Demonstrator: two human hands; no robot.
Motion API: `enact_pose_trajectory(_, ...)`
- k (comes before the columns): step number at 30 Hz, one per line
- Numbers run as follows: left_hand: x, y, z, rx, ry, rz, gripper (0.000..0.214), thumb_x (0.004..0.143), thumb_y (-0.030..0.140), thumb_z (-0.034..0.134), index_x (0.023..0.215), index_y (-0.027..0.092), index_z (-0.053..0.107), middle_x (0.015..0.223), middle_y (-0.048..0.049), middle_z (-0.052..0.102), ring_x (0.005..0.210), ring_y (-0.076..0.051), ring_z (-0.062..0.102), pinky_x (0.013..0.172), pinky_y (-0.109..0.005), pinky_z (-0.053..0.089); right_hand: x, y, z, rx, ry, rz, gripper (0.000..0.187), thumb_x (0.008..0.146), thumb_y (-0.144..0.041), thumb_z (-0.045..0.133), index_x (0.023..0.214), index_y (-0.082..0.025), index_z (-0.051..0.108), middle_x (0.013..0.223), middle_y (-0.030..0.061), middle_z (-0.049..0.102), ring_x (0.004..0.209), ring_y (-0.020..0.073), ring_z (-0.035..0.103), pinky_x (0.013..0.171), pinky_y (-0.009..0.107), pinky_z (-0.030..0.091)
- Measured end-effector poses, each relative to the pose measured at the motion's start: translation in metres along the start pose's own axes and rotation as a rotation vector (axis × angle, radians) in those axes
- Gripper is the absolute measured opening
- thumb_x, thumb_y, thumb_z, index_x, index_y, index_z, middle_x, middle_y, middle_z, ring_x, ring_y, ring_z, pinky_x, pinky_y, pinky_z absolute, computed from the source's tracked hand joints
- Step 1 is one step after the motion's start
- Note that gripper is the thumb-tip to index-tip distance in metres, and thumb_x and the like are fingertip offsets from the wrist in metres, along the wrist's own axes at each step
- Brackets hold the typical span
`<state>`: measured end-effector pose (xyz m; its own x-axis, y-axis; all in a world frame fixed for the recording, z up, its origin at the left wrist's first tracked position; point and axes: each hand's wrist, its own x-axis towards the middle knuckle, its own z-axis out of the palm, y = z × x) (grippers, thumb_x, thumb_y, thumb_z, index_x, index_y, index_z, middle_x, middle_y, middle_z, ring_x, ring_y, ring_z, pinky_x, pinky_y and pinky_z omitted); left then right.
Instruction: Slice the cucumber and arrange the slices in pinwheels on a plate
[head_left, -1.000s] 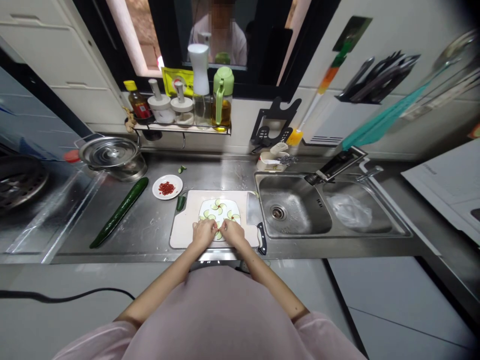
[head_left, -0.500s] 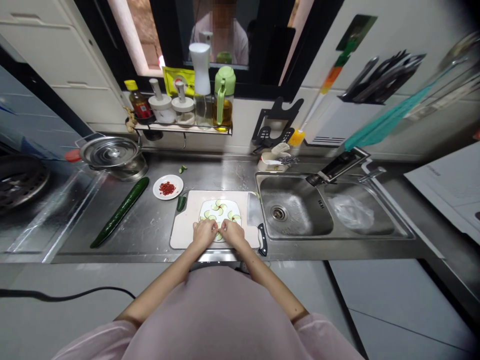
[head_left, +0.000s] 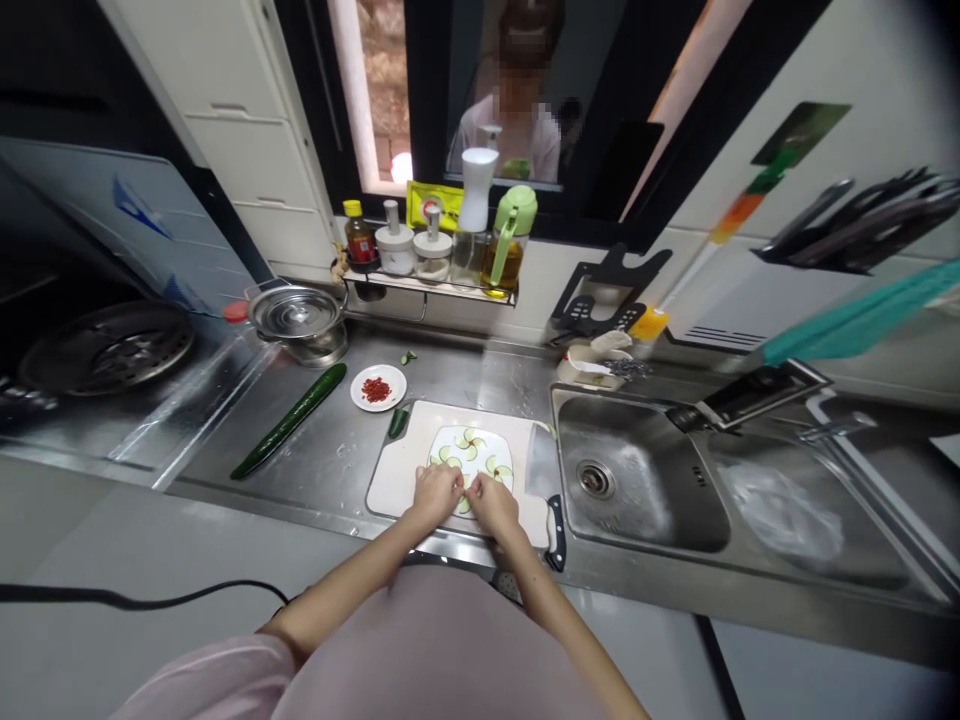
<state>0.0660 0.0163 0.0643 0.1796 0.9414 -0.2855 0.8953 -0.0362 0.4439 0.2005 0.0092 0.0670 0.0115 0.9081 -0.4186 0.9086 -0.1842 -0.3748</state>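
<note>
A white square plate (head_left: 470, 441) lies on the pale cutting board (head_left: 397, 470), bearing thin green-edged cucumber slices (head_left: 498, 468) set in curved pinwheels with small red bits. Over the plate's near part are my left hand (head_left: 437, 497) and my right hand (head_left: 493, 504), fingertips pinched and close together. Anything between those fingertips is too small to make out. A cucumber slice shows on the plate between the hands. To their right, a knife (head_left: 556, 530) rests along the board's right side. A cucumber end piece (head_left: 398, 423) sits at the board's upper left corner.
Left of the board are a small plate (head_left: 400, 380) of chopped red pieces and a whole cucumber (head_left: 290, 420). Behind stand a lidded steel pot (head_left: 315, 345) and a rack (head_left: 450, 287) of seasoning bottles. A double sink (head_left: 637, 480) with a faucet (head_left: 750, 400) lies right.
The camera view has turned, so the counter appears farther right and lower. Both hands stay over the near part of the plate, still pinched close together.
</note>
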Motion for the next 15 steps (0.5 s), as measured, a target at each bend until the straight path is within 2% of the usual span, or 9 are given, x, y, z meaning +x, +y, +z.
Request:
enact_pose_trajectory(9,0.001,0.0,-0.004,-0.036,-0.022,-0.002,0.012,0.084,0.028,0.053,0.087,0.022,0.064,0.1,-0.0054,0.067,0.105,-0.024,0.056,0.088,-0.039,0.031,0.002,0.001,-0.002,-0.007,0.001,-0.01,0.017,0.087,-0.032,0.048,0.086,-0.023,0.063,0.087,0.0042,0.068,0.081,0.0179,0.06,0.058,0.024,0.027)
enact_pose_trajectory(15,0.0,0.0,-0.008,-0.129,0.001,-0.024,0.011,0.083,0.03,0.056,0.085,0.023,0.064,0.095,-0.0022,0.069,0.1,-0.022,0.057,0.087,-0.037,0.032,0.001,0.002,-0.013,0.055,0.036,0.026,0.019,0.087,-0.033,0.047,0.085,-0.023,0.063,0.087,0.0042,0.068,0.079,0.0174,0.059,0.057,0.023,0.027)
